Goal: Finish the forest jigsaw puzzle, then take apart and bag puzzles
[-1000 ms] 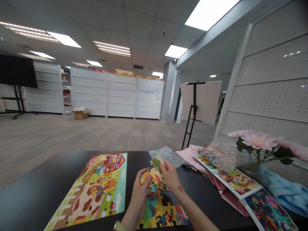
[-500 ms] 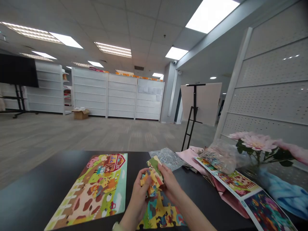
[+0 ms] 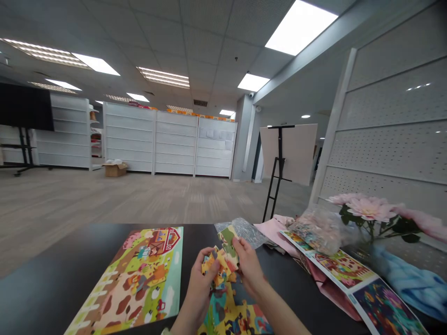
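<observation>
hands (image 3: 249, 267) both holding puzzle pieces (image 3: 229, 246), above joined puzzle (image 3: 240, 321), black tabletop (image 3: 288, 279) showing either side, far edge (image 3: 199, 225) beyond

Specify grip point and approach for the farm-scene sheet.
Probably pinch the farm-scene sheet midway along its long, pale-blue right edge, coming in low from the right: it lies flat, looks thin, and bare black tabletop borders that edge.

Black easel (image 3: 280, 144), white shelves (image 3: 174, 144), cardboard box (image 3: 115, 171) on floor (image 3: 167, 197), pink flowers (image 3: 370, 208).
</observation>
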Demonstrator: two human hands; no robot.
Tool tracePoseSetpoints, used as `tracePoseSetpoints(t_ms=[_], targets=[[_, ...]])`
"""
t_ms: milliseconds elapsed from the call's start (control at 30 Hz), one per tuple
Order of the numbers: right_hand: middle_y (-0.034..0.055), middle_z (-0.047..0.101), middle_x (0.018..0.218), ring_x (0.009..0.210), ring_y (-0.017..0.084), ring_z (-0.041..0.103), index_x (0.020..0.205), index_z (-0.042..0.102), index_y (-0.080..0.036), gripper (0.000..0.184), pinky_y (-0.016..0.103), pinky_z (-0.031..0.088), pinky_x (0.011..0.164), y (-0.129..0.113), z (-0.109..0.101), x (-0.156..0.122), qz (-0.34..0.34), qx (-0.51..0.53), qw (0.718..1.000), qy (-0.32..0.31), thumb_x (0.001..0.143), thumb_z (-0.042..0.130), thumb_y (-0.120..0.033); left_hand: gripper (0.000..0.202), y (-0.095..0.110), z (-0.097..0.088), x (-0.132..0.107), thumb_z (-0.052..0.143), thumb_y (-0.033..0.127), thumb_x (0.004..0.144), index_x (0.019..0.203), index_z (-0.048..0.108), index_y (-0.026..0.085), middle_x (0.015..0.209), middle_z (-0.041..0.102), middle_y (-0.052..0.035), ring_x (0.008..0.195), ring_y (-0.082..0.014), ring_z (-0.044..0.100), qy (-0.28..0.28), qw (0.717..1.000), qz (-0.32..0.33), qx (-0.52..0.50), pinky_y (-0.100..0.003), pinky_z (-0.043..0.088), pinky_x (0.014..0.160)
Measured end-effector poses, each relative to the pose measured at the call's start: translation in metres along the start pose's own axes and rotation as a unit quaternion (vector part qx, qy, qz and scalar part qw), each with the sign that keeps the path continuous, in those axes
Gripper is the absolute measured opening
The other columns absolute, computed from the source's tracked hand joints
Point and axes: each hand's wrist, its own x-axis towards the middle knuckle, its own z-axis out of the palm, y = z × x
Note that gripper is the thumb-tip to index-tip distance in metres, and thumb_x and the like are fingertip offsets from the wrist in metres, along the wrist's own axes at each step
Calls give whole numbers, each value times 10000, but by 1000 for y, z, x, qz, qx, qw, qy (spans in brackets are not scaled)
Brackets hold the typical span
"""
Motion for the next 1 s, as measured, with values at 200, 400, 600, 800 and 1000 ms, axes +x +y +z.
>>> tracePoseSetpoints(t_ms=[200,400,600,800,1000], targets=[[-5,637,670,590,159,572,885,689,-231,237,257,437,592,-20,-28,-9,-271,-272,923,-15,937,586,-438,669,1,-2,4,795,629,667,1138,533,231,752,657,10,511,-147,617,-6,997,18,76,-222,500,406],[5,675,680,563,156,606,956,673,-216,269,252,466,570,-33,-21,-18,-371,-332,867,9,1001,479,-397,605,-5,-7,8,753,594,706,1149,555,234,817,673,-14,645,-191,686,48,994,18,100,-223,527,466],[-24,595,635,539,156,544,807,586,-219,356,249,429,506,-5,8,-13,-166,-170,971,7,951,508,-535,547,-13,-1,7,694,589,769,1208,578,284,1061,719,-54,740,-200,711,32,996,-63,-47,-255,547,556],[49,649,913,879,218,607,824,647,-209,271,302,484,764,14,9,-7,-244,-219,941,87,906,564,-453,704,-28,2,11,900,524,594,1158,589,240,1024,722,-55,850,-211,718,62,997,21,-31,-269,564,727],[-42,456,624,619,145,456,602,459,-221,298,255,395,588,0,-1,-15,-201,-245,947,47,825,608,-352,540,-14,1,4,707,587,804,1213,582,258,982,716,-40,737,-175,704,77,991,-54,-94,-243,536,594]])
